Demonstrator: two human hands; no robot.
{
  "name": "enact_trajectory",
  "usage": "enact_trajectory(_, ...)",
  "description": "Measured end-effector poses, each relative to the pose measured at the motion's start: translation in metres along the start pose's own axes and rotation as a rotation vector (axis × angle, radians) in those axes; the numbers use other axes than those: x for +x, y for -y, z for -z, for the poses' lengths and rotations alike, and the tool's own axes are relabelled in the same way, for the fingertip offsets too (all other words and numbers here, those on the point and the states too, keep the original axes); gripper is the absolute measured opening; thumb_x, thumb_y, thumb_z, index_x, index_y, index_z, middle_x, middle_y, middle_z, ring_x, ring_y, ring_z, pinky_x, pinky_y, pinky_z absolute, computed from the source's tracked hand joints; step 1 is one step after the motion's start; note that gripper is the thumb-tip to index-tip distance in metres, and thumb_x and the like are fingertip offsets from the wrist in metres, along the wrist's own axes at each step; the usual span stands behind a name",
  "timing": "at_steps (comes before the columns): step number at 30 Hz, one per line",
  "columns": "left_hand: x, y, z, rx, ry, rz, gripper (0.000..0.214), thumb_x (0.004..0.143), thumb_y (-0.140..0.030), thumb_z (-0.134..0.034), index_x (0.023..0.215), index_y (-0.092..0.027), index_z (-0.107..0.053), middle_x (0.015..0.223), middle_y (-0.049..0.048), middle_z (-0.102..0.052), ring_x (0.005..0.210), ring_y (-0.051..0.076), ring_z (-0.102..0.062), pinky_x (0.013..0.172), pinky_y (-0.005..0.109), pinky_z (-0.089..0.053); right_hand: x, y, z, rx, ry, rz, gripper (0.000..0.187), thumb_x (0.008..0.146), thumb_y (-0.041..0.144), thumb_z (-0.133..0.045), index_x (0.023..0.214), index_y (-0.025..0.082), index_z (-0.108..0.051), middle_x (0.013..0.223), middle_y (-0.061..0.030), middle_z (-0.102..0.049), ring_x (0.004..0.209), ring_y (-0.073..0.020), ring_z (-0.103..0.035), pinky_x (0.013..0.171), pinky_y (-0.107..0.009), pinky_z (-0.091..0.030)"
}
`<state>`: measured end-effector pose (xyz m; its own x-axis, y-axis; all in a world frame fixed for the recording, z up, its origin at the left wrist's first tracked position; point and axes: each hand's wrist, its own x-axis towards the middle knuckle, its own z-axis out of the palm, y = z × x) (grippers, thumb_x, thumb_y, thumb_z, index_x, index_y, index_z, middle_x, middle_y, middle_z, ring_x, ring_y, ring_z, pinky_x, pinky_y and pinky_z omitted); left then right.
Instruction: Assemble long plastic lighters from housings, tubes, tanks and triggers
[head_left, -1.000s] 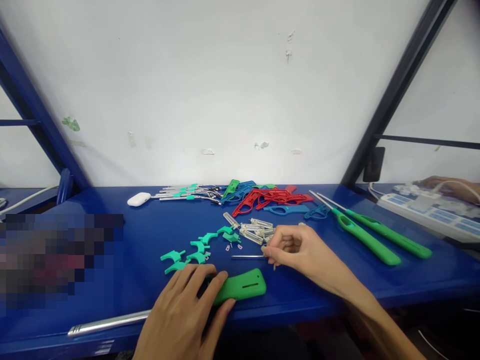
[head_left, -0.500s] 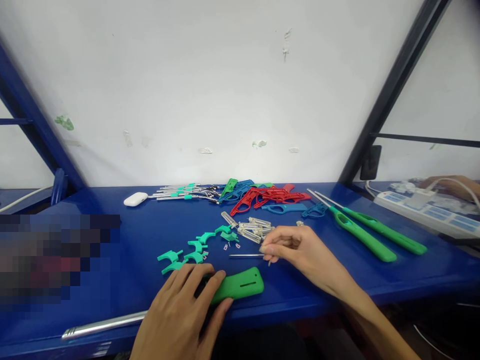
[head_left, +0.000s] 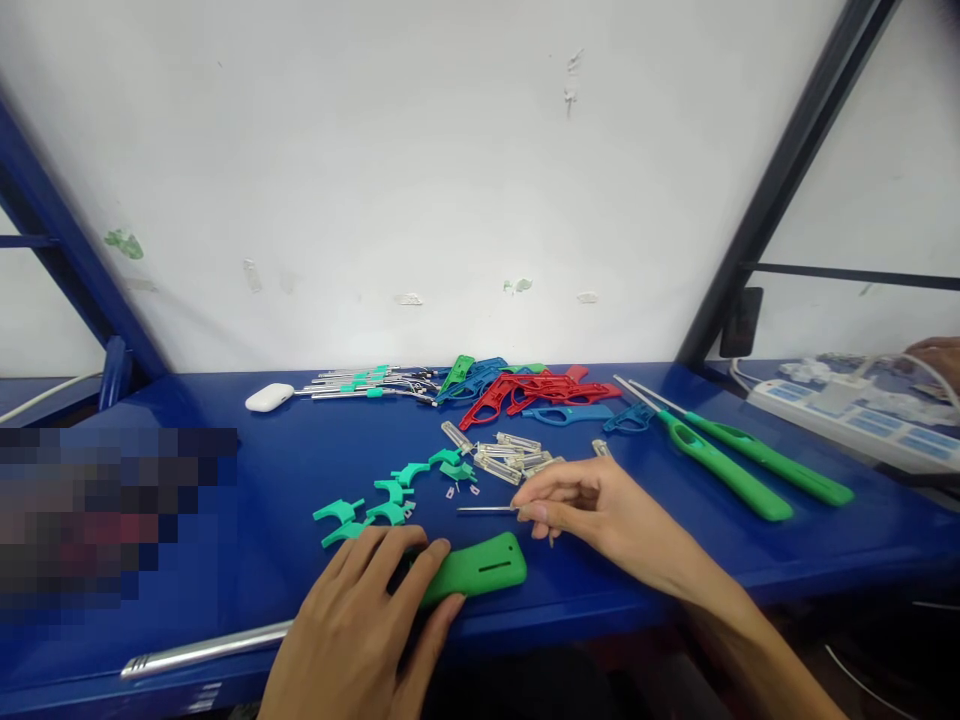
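Note:
My left hand point(head_left: 360, 625) rests on a green plastic lighter handle point(head_left: 480, 566) with a long metal tube point(head_left: 202, 648) that lies along the blue table's front edge; the fingers lie over the handle's left end. My right hand point(head_left: 592, 510) pinches the end of a thin metal rod point(head_left: 486, 510) lying on the table just above the handle. Small clear plastic parts point(head_left: 510, 455) lie just behind the right hand. Several teal trigger pieces point(head_left: 382, 495) sit left of the rod.
At the back lie red, blue and green handle shells point(head_left: 536, 390), metal tubes with teal parts point(head_left: 367, 385) and a white case point(head_left: 268, 397). Two finished green lighters point(head_left: 739, 465) lie at right. A power strip point(head_left: 855, 420) and another person's hand point(head_left: 937, 355) are far right.
My right hand has slid slightly left and toward me along the thin rod. The left hand stays on the green handle. The other person's hand has drawn back to the right.

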<state>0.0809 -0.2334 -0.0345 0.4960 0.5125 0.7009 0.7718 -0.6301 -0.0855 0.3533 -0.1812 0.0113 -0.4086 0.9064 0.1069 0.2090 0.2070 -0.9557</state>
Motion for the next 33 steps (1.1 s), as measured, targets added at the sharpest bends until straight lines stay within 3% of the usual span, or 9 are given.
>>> enact_trajectory(12, 0.0017, 0.0003, -0.0007, -0.01, 0.003, 0.007, 0.026, 0.108, -0.028, -0.051, 0.124, -0.019, -0.069, 0.112, 0.0078, -0.072, 0.101, 0.026, -0.066, 0.092, 0.041, -0.049, -0.0006, 0.0002, -0.0017, 0.015, 0.058, -0.038, 0.017, 0.091, 0.039, -0.08, 0.09, 0.022, -0.084, 0.083, -0.0015, -0.08, 0.073, -0.0148, -0.071, 0.069, -0.025, -0.057)
enact_trajectory(21, 0.0023, 0.0001, -0.0007, -0.01, 0.005, 0.004, 0.026, 0.108, -0.028, -0.051, 0.123, -0.019, -0.069, 0.111, 0.0076, -0.072, 0.099, 0.025, -0.066, 0.089, 0.041, -0.05, -0.0037, 0.0056, -0.0009, -0.042, 0.069, -0.068, 0.013, 0.088, 0.036, -0.083, 0.092, 0.023, -0.086, 0.083, -0.0023, -0.083, 0.079, -0.0174, -0.073, 0.076, -0.028, -0.054)
enact_trajectory(28, 0.0012, -0.0002, -0.0004, -0.009, 0.011, 0.018, 0.025, 0.108, -0.029, -0.051, 0.123, -0.021, -0.068, 0.111, 0.0071, -0.072, 0.101, 0.026, -0.066, 0.089, 0.04, -0.051, -0.002, 0.0035, -0.0009, -0.069, 0.062, -0.026, 0.019, 0.093, 0.041, -0.078, 0.09, 0.023, -0.083, 0.088, -0.0013, -0.078, 0.077, -0.0161, -0.068, 0.072, -0.027, -0.054)
enact_trajectory(33, 0.0013, 0.0003, 0.001, -0.012, 0.012, 0.007, 0.025, 0.108, -0.029, -0.051, 0.124, -0.02, -0.068, 0.111, 0.0076, -0.072, 0.099, 0.026, -0.066, 0.088, 0.04, -0.052, -0.0009, 0.0035, -0.002, -0.144, 0.003, 0.046, 0.024, 0.092, 0.046, -0.08, 0.084, 0.024, -0.082, 0.1, -0.0025, -0.076, 0.088, -0.0186, -0.067, 0.075, -0.028, -0.051)
